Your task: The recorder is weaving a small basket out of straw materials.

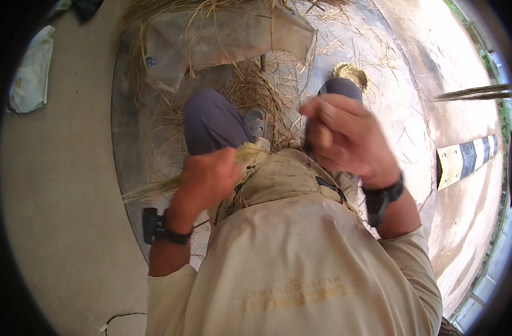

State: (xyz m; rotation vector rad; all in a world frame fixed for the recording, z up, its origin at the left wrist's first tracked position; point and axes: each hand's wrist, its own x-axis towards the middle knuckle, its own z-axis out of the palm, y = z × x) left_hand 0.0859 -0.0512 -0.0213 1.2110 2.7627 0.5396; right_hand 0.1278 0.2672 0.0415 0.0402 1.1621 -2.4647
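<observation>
My left hand (210, 176), a little blurred, is closed on a pale yellow straw bundle (247, 151) over my lap, its loose stems trailing out to the left. My right hand (345, 134) is raised over my right knee with its fingers curled and thumb near forefinger; blur hides anything between them. Grey-blue trousers (210, 117) cover my knees, and a grey sandal (255, 123) shows between them among scattered straw (284, 112).
A tan sheet (239, 33) with long straw lies ahead. A coiled straw ring (354, 74) sits beyond my right knee. At right are dark stalks (469, 92) and a striped strip (466, 159); at far left, a white sack (31, 75). A cable (121, 316) lies lower left.
</observation>
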